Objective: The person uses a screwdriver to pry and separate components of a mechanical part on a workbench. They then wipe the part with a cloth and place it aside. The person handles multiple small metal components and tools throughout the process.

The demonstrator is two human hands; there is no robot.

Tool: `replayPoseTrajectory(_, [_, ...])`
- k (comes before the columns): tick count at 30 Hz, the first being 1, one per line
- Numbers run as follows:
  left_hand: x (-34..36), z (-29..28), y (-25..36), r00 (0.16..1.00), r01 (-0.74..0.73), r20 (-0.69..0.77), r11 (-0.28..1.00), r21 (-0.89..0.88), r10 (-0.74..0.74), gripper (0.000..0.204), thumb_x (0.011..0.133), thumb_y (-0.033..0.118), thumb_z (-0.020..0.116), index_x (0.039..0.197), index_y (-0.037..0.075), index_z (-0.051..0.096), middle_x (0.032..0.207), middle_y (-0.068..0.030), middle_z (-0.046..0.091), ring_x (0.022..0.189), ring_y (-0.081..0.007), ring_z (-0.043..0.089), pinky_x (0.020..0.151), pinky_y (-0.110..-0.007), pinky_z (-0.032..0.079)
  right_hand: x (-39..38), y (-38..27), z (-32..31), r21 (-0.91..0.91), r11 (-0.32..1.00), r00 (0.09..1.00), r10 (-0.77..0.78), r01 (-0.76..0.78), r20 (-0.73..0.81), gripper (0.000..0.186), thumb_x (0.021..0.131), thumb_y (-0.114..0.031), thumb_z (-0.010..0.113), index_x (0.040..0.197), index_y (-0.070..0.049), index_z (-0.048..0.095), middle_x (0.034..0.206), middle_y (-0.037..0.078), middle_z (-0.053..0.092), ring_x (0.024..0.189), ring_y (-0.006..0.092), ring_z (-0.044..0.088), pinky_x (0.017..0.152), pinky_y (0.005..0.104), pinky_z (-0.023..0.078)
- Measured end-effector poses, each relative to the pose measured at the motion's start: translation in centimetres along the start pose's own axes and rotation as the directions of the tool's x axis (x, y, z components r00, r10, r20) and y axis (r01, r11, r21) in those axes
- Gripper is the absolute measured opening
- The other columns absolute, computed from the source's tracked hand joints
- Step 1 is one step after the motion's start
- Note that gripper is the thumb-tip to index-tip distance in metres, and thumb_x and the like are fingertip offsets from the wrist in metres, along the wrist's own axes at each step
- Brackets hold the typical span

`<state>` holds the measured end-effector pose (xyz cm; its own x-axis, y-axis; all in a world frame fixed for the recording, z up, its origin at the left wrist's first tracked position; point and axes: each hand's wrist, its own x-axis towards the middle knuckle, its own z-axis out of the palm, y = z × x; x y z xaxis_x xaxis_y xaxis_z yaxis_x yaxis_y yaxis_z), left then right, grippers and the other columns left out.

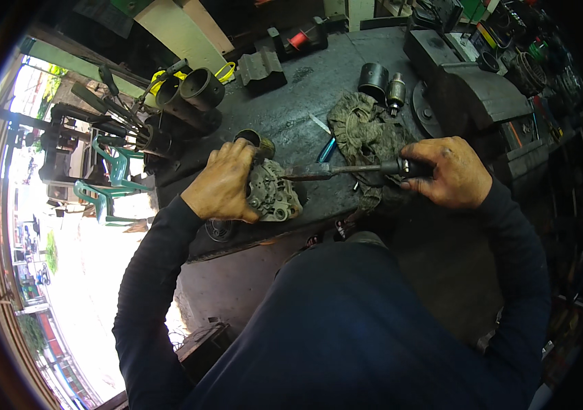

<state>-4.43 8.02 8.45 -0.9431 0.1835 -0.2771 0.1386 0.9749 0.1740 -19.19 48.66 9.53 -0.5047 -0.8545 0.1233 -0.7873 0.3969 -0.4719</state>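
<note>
My left hand [219, 181] is closed around the left side of a grey cast-metal housing [274, 195] on the dark workbench [291, 102]. My right hand [448, 171] grips the black handle of a long tool [354, 168] with a metal shaft and thick dark head, held horizontally. The head's tip meets or overlaps the housing's upper right; contact is unclear. A crumpled grimy rag [363, 119] lies under the shaft. A blue-handled tool [327, 149] lies left of the rag, and a short cylinder [264, 143] sits just behind my left hand.
Metal tubes [199, 92] and a holder of tools [154, 140] stand at back left. Behind the rag are a dark cylinder [373, 78] and an armature [396, 92]. A machine [469, 96] occupies the right. A round part [219, 230] sits near the front edge. Green plastic chairs [100, 201] stand left.
</note>
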Motion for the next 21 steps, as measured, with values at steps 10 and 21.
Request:
replayPoseTrajectory(10, [0.1, 0.3, 0.1, 0.990, -0.113, -0.090, 0.993, -0.024, 0.111, 0.110, 0.052, 0.036, 0.101, 0.141, -0.007, 0.053, 0.139, -0.0249, 0.056, 0.134, -0.0458, 0.053, 0.112, -0.054, 0.046, -2.3, -2.9, 1.1, 0.096, 0.988, 0.992, 0.112, -0.117, 0.055, 0.046, 0.084, -0.030, 0.091, 0.118, -0.002, 0.078, 0.101, 0.018, 0.080, 0.088, 0.0395, 0.077, 0.077, 0.0454, 0.061])
replayPoseTrajectory(21, [0.1, -0.5, -1.2, 0.965, -0.261, -0.013, 0.960, 0.107, 0.263, 0.115, 0.053, 0.043, 0.103, 0.146, -0.005, 0.055, 0.140, -0.0198, 0.058, 0.133, -0.0402, 0.056, 0.110, -0.051, 0.047, -6.7, -8.5, 5.3, 0.160, 0.948, 0.954, 0.289, -0.274, -0.078, 0.053, 0.080, -0.034, 0.096, 0.117, -0.001, 0.078, 0.108, 0.019, 0.082, 0.093, 0.0374, 0.081, 0.080, 0.0431, 0.064])
